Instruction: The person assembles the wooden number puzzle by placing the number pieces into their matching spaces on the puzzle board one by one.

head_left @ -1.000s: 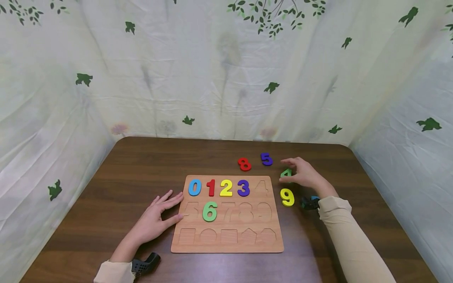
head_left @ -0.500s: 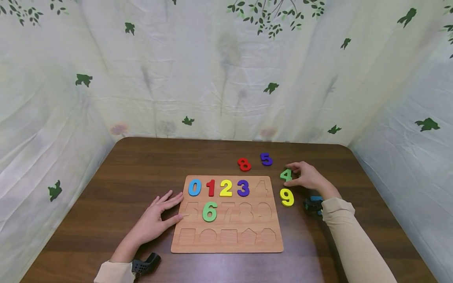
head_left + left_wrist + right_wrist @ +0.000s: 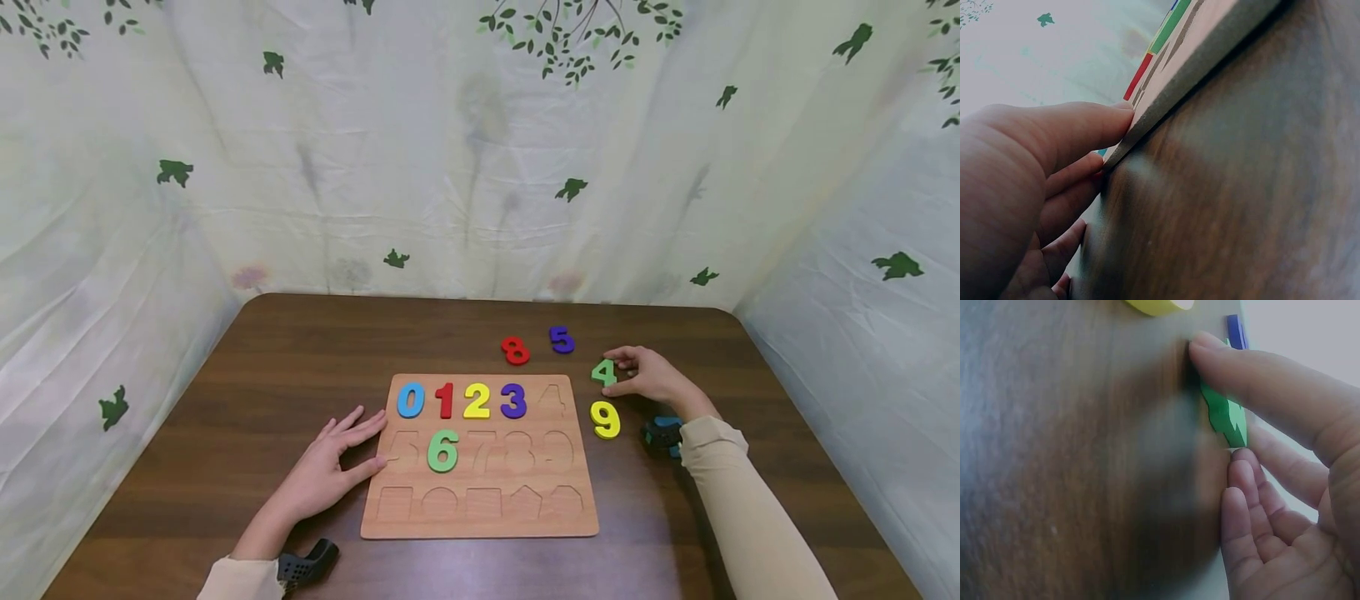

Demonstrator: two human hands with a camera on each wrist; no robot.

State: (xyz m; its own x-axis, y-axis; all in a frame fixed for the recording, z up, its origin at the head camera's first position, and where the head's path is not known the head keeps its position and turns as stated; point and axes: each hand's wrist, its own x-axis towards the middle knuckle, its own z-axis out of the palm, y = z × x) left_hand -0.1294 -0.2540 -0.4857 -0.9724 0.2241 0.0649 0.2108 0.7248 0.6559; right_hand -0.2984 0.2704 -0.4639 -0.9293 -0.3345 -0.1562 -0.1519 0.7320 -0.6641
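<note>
A wooden number puzzle board (image 3: 480,525) lies on the table. Its top row bears a blue 0 (image 3: 411,401), a red 1 (image 3: 445,401), a yellow 2 (image 3: 477,401) and a purple 3 (image 3: 513,401); a green 6 (image 3: 442,452) sits in the row below. My left hand (image 3: 330,467) rests at the board's left edge, fingers spread and thumb touching the rim. Right of the board, my right hand (image 3: 652,379) pinches a green number 4 (image 3: 603,372) between thumb and forefinger. In the right wrist view the green 4 (image 3: 1225,412) is partly behind the thumb.
A yellow 9 (image 3: 605,420) lies just below the right hand. Beyond the board are a red 8 (image 3: 515,350) and a purple 5 (image 3: 561,340). The brown table (image 3: 360,333) ends at a pale leaf-printed curtain (image 3: 420,167).
My right hand has drawn slightly back toward me and its thumb and forefinger have closed in on the green 4. The left hand stays at the board's edge.
</note>
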